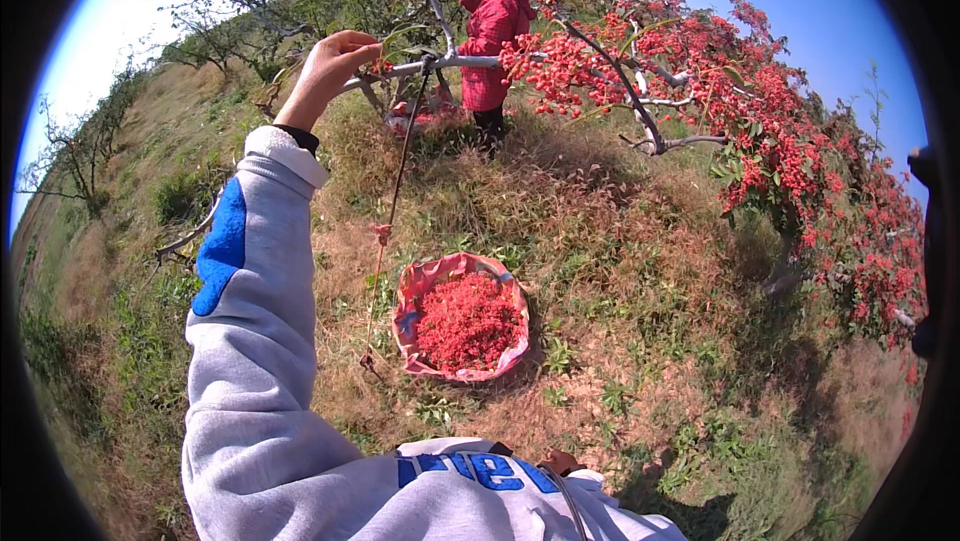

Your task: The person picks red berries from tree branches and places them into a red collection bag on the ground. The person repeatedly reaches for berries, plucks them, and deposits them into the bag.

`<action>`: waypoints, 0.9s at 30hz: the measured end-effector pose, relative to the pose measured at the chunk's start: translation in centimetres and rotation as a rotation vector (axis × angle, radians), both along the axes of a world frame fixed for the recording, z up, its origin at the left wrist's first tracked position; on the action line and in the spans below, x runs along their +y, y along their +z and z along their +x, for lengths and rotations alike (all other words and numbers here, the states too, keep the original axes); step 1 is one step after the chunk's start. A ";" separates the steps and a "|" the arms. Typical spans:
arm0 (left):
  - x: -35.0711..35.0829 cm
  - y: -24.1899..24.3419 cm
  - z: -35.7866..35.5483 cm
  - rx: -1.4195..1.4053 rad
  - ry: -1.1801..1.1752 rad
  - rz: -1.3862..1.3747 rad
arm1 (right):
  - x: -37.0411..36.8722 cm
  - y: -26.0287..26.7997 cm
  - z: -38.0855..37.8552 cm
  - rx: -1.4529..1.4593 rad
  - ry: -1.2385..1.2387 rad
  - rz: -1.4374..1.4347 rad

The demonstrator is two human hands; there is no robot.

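Note:
My left hand (339, 69) is raised at the upper left beside a grey branch (409, 69). Its thumb and fingertips come together near a thin leafy twig (401, 34); whether anything is between them is unclear. Low in front of my body, only part of my right hand (561, 460) shows past the sweatshirt, and its grip is hidden. Clusters of small red berries (551, 64) crowd the branch to the right. On the ground before me stands a round container with a reddish plastic lining (407, 293), heaped with picked red berry clusters (471, 323).
A dark cord or thin rod (401, 166) slants down from the branch to the grass left of the container. Beyond the branch stands a person (495, 38) in a red checked jacket and pale head covering. A dark bare limb (637, 102) and berry-laden boughs (772, 158) extend on the right.

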State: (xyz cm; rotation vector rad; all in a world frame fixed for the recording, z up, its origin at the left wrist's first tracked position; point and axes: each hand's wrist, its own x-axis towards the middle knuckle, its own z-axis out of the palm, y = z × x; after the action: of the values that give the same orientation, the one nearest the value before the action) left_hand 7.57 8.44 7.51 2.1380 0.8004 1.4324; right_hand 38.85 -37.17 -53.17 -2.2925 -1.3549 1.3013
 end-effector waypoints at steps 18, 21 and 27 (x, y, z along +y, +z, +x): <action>4.1 2.2 -0.2 0.410 0.279 -0.107 | -0.4 0.2 -1.1 -0.033 -0.008 0.082; 3.2 1.7 0.0 0.310 0.276 -0.091 | -0.3 -0.3 -0.9 0.009 -0.009 0.067; 3.1 -0.2 -0.2 0.101 0.328 -0.065 | -0.4 -1.6 -0.4 0.071 -0.052 0.105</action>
State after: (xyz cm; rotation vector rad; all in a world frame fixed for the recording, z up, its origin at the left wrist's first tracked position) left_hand 7.35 11.57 7.29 2.1147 1.2666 1.4358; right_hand 38.46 -37.55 -54.81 -2.1760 -1.3000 1.2519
